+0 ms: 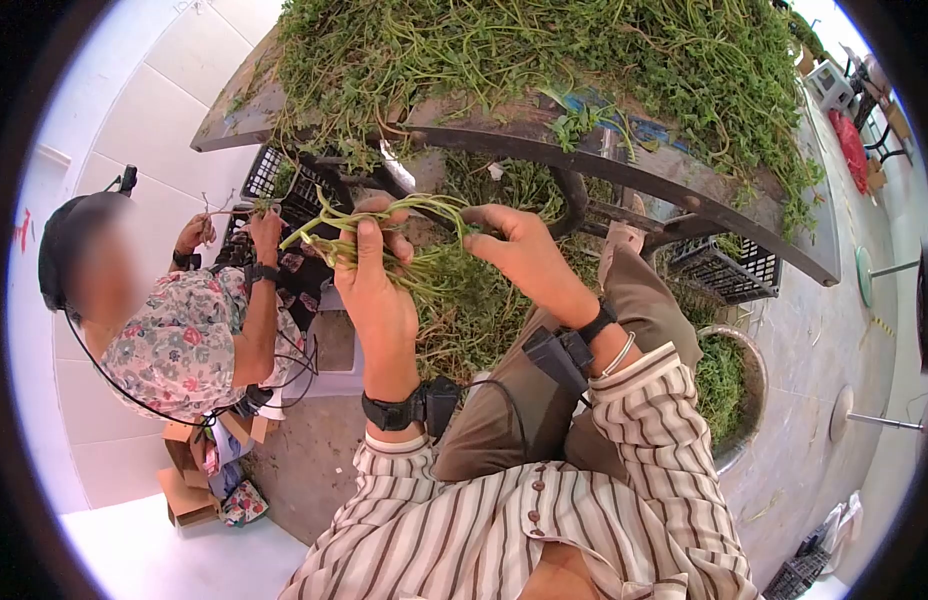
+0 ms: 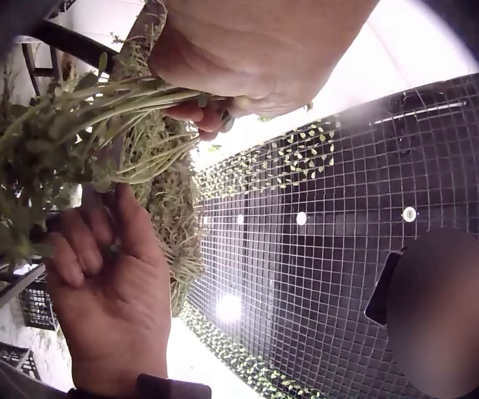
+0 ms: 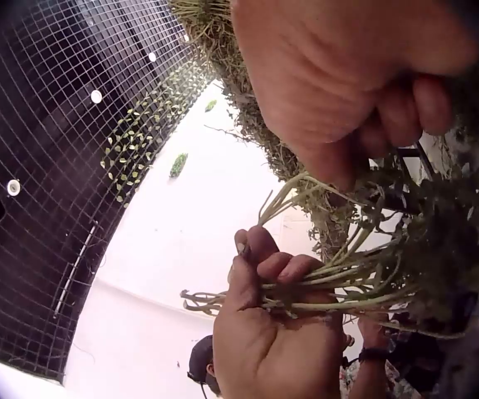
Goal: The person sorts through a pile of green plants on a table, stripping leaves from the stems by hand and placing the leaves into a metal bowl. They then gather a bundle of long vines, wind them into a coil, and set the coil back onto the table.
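The left hand (image 1: 376,280) grips a small bunch of stems (image 1: 424,278), the right hand (image 1: 532,258) pinches its leafy side, and beyond both a big heap (image 1: 584,60) lies loose on the bench (image 1: 484,142) (plenty left to handle, I'd judge).

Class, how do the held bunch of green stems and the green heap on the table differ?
The small leafy green bunch is gripped in the left hand, its stems roughly aligned; the large leafy green heap sprawls over the dark table, its stems tangled. Both are long-stemmed greenery.
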### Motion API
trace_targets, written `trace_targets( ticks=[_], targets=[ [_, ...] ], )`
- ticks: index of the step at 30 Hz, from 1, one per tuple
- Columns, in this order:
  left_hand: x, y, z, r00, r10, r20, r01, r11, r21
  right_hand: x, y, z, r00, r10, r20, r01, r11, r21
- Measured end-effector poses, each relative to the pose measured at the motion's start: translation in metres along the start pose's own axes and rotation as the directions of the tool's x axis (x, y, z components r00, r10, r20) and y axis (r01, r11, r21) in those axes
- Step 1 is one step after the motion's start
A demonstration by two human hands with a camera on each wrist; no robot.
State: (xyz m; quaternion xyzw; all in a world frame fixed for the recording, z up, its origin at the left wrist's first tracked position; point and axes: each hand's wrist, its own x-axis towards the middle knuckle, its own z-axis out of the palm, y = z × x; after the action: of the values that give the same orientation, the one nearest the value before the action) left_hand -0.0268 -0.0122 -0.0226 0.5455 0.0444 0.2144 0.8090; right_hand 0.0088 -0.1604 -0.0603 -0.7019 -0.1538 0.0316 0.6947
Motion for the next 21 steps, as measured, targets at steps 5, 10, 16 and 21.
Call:
trace_targets(
  ticks=[5,10,16,21],
  targets=[
    [-0.001,-0.001,0.001,1.000,-0.027,-0.015,0.028,1.000,0.013,0.001,-0.004,-0.001,0.996,0.049,0.075,-0.046,0.998,-0.032],
    [0.000,-0.002,0.000,0.999,-0.027,-0.038,0.027,1.000,-0.003,0.000,-0.008,-0.002,0.998,0.024,0.053,-0.018,0.995,-0.098],
    [-0.007,-0.008,-0.001,1.000,-0.026,-0.001,0.026,0.995,0.098,0.002,-0.002,-0.004,0.982,-0.186,0.035,0.165,0.751,-0.639],
    [-0.009,-0.010,0.003,0.997,-0.076,0.020,0.073,0.988,0.138,0.003,0.005,-0.006,0.987,-0.162,0.016,0.119,0.651,-0.750]
  ],
)
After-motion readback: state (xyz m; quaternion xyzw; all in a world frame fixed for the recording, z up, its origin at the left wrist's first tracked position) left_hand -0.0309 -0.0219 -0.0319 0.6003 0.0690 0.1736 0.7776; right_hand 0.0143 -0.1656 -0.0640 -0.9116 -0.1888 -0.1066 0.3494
